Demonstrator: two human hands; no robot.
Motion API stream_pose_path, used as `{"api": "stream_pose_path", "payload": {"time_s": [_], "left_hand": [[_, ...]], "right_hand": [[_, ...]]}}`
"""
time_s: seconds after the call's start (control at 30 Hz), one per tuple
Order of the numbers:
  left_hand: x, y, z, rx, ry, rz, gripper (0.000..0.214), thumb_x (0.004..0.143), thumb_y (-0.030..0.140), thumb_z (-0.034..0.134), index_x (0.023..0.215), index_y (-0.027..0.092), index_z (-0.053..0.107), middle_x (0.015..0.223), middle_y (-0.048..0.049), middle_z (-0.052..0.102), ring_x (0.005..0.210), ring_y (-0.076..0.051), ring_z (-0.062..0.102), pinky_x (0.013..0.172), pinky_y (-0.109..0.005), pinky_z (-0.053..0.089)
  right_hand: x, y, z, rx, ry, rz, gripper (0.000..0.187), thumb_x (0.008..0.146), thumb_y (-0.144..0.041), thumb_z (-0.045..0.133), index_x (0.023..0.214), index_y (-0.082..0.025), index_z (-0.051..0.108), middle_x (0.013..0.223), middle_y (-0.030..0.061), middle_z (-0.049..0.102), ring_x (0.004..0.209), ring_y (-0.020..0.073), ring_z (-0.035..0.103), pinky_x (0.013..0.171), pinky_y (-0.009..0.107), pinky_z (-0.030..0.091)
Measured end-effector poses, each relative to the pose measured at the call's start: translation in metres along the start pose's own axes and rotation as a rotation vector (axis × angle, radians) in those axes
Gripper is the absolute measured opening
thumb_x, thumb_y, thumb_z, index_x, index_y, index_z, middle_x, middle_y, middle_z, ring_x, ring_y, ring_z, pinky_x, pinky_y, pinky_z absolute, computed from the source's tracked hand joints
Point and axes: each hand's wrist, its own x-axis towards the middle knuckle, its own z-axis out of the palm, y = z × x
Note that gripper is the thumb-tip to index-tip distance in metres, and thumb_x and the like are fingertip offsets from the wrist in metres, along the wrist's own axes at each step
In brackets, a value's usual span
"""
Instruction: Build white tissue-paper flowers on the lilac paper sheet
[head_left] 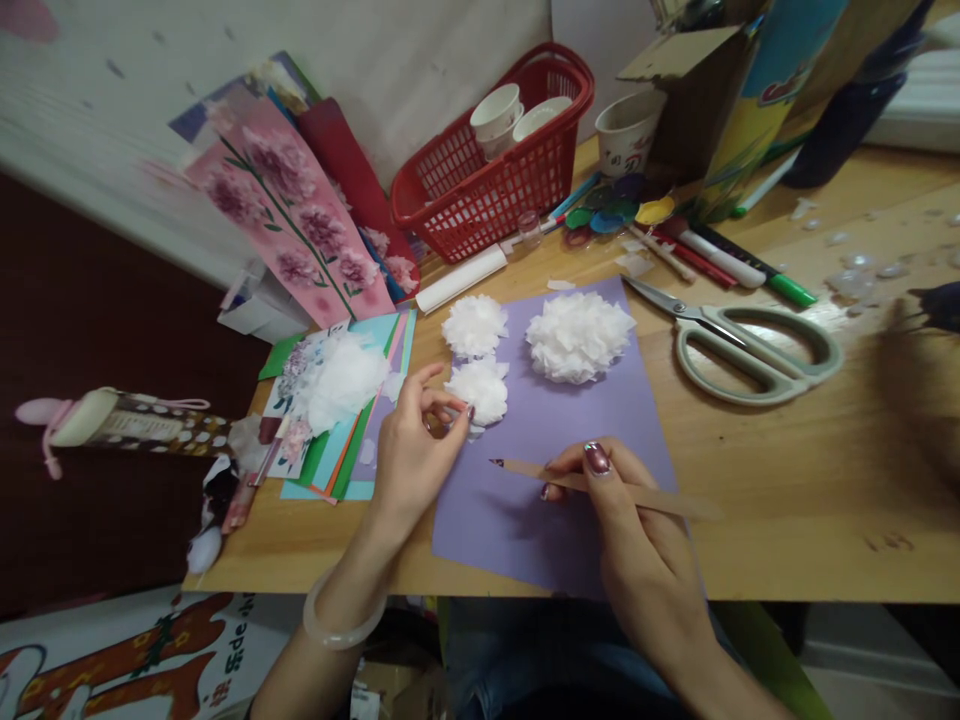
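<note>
My left hand (416, 445) pinches the edge of a small white tissue flower (480, 388) lying on a purple sheet of paper (555, 450). My right hand (611, 500) grips a thin wooden stick (675, 502) with a dark pointed tip, held low over the purple sheet and pointing left. Two more white tissue flowers sit on the sheet: a small one (474, 325) at its top left and a large one (579, 335) at the top.
Grey-handled scissors (750, 345) lie right of the sheet. Markers (720, 260) and a red basket (495, 170) holding paper cups stand behind. A stack of coloured papers (352, 440) and a pink flower card (292, 220) are at left. The table's front edge (810, 590) is near.
</note>
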Motion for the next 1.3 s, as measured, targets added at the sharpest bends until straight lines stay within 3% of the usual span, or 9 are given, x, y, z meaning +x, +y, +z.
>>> {"api": "stream_pose_path", "payload": {"time_s": [0.3,0.53,0.77,0.9,1.1,1.3], "left_hand": [[0.000,0.001,-0.002,0.033,-0.017,-0.030,0.047,0.081,0.015,0.066,0.124,0.020,0.047,0.084,0.0014,0.072,0.066,-0.012,0.058,0.070,-0.027,0.045],[-0.004,-0.003,-0.010,-0.117,-0.042,-0.090,0.050,0.081,0.019,0.066,0.127,0.020,0.047,0.088,-0.0002,0.071,0.066,-0.012,0.059,0.068,-0.026,0.046],[-0.012,-0.008,-0.018,-0.079,0.003,-0.051,0.027,0.083,0.013,0.061,0.109,0.019,0.063,0.087,-0.0003,0.070,0.068,-0.011,0.059,0.065,-0.023,0.047],[-0.032,-0.016,-0.021,-0.051,0.001,0.023,0.023,0.085,0.008,0.059,0.102,0.020,0.066,0.088,-0.0003,0.070,0.073,-0.012,0.062,0.069,-0.025,0.050],[-0.062,-0.036,-0.011,0.006,-0.012,0.278,0.016,0.088,0.009,0.061,0.098,0.019,0.068,0.105,-0.0054,0.071,0.100,-0.020,0.063,0.089,-0.038,0.051],[-0.071,-0.046,-0.004,0.004,0.032,0.346,0.017,0.091,0.010,0.058,0.099,0.018,0.069,0.112,-0.0060,0.073,0.108,-0.022,0.063,0.095,-0.042,0.052]], "right_hand": [[0.000,0.001,0.000,-0.024,0.024,0.002,0.037,0.098,-0.048,0.046,0.079,-0.023,0.065,0.069,0.0000,0.065,0.068,0.0136,0.064,0.064,0.024,0.052],[-0.001,0.002,-0.002,-0.054,0.031,-0.019,0.034,0.098,-0.046,0.047,0.082,-0.023,0.066,0.071,-0.0007,0.066,0.068,0.0117,0.063,0.064,0.020,0.052],[-0.003,0.005,0.002,-0.251,-0.021,-0.084,0.024,0.099,-0.042,0.048,0.097,-0.027,0.066,0.089,-0.0007,0.069,0.080,0.0125,0.064,0.070,0.022,0.052],[0.001,0.005,0.010,-0.376,-0.064,-0.116,0.024,0.099,-0.043,0.047,0.100,-0.027,0.064,0.089,-0.0004,0.070,0.083,0.0145,0.066,0.068,0.024,0.052],[0.006,0.002,0.018,-0.484,-0.005,-0.153,0.024,0.098,-0.043,0.048,0.098,-0.026,0.065,0.086,-0.0003,0.071,0.080,0.0137,0.067,0.066,0.022,0.053],[0.002,-0.014,0.022,-0.541,0.054,-0.292,0.023,0.100,-0.039,0.048,0.097,-0.026,0.066,0.083,-0.0014,0.069,0.080,0.0115,0.066,0.070,0.022,0.052]]}}
